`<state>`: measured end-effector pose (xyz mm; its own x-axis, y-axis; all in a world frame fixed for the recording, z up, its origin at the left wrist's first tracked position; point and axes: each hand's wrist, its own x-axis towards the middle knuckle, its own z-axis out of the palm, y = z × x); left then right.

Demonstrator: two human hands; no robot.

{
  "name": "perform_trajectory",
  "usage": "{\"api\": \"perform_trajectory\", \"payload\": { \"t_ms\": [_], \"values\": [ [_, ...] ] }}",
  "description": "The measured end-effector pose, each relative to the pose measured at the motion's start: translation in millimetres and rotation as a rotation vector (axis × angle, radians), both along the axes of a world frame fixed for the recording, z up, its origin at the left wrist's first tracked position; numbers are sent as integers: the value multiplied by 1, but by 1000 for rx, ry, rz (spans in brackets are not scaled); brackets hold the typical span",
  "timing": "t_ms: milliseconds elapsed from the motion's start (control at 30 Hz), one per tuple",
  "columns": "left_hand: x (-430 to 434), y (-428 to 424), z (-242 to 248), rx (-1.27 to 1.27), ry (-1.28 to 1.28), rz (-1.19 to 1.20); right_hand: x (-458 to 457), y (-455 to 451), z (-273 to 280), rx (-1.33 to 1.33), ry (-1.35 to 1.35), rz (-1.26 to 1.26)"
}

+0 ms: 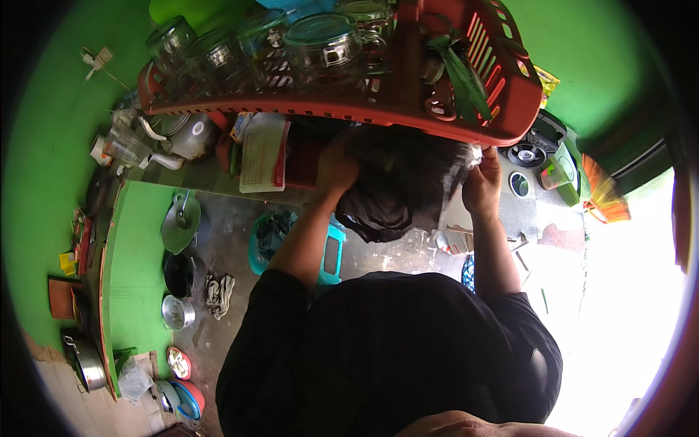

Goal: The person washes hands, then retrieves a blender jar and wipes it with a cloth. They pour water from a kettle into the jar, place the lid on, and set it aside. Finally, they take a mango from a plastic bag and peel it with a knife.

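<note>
A black plastic bag, bulging and crumpled, hangs between my hands just below the front edge of a red plastic dish rack. My right hand pinches the bag's right side near a whitish, shiny bit of material. At the bag's left side is my left hand, its fingers partly hidden in shadow and behind the bag. Glass mugs with bluish-green bases uppermost stand in the rack, beside a compartment with a green utensil. A white and red box stands left of my left hand.
A metal kettle and a blender jug stand at the counter's left. A radio, a plastic cup and a broom are at the right. Below are a turquoise stool, a lined bin and pots.
</note>
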<state>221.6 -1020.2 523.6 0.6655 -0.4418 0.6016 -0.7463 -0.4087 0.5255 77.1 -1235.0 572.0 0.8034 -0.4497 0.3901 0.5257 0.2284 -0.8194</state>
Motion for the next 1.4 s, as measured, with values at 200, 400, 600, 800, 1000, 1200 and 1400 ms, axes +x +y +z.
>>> {"api": "perform_trajectory", "payload": {
  "t_ms": [200,400,600,800,1000,1200,1400],
  "values": [
    [6,18,3,-123,163,55,-13,-5,-8,158,74,79],
    [-1,28,-10,-181,146,83,-27,-20,-21,585,-88,472],
    [8,26,-33,-297,175,-126,-35,-43,-26,161,-42,87],
    [-32,-15,-36,-126,345,-457,-18,-46,-13,500,-320,430],
    [-72,-22,11,267,179,-322,-41,-53,7,646,-404,275],
    [-82,-32,-7,179,372,-439,-67,-104,5,297,-803,371],
    [-131,-37,-13,-72,225,-572,-74,-91,28,364,-834,252]
  ]
}}
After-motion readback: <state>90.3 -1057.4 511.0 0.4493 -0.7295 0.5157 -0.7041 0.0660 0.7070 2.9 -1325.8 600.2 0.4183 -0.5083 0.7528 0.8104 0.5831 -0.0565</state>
